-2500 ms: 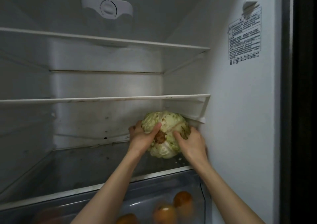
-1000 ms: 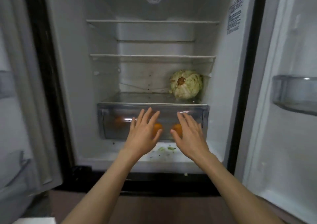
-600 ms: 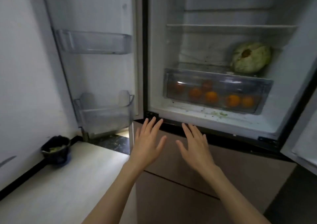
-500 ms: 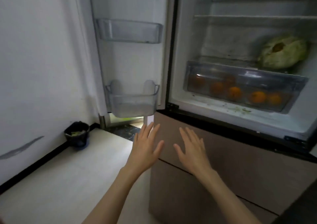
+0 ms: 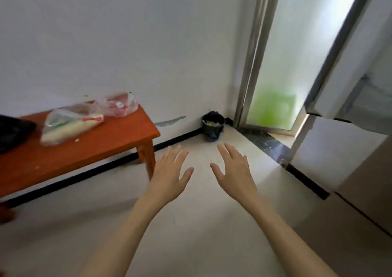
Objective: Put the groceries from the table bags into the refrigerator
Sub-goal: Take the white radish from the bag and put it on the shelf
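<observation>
My left hand [image 5: 169, 176] and right hand [image 5: 234, 173] are both flat, fingers spread, and hold nothing; I judge they are free for the next item. They hover over the pale floor [image 5: 191, 223] at lower centre. The bags [image 5: 70, 126] lie on the orange table [image 5: 84, 153] at middle left, near the white wall [image 5: 127, 43]. The fridge [image 5: 350, 149] edge is at right. A small dark bin [image 5: 213, 126] stands in the corner.

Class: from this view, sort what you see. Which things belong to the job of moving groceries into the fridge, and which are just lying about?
Part of the job:
clear bags of groceries
orange table
fridge door
left hand, empty
right hand, empty

Just lying about:
dark bin in the corner
black item at the table's left edge
</observation>
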A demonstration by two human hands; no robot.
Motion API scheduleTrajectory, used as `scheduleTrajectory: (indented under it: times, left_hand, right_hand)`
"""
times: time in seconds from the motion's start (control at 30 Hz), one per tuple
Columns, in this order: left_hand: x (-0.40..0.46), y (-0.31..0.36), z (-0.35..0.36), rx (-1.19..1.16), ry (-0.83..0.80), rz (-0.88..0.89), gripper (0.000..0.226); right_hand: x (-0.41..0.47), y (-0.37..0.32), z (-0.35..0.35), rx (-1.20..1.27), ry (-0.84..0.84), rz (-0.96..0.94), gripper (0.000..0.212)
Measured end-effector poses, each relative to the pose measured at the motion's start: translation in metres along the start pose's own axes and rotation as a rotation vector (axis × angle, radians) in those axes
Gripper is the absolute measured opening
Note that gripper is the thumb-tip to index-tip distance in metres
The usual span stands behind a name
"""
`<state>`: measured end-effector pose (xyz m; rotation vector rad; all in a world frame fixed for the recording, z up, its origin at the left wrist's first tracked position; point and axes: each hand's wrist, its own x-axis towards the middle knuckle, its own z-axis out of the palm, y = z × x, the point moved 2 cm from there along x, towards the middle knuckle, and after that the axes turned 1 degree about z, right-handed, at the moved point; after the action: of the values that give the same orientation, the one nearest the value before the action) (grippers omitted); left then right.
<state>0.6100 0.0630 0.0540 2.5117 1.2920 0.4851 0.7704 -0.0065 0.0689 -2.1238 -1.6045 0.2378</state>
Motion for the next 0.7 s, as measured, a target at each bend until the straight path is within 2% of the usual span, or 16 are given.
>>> scheduleTrajectory:
  times: [0.3,0.7]
  left_hand:
    - [-0.003,-0.151,-0.050,0.033,0.042,-0.338,0.056]
    - [0.101,-0.319,-0.097,0.084,0.096,-0.538,0.057]
  right_hand:
    - [0.094,-0.124,0.100,0.090,-0.140,-0.256,0.060]
    - [0.280,-0.227,0.181,0.116,-0.270,-0.413,0.060]
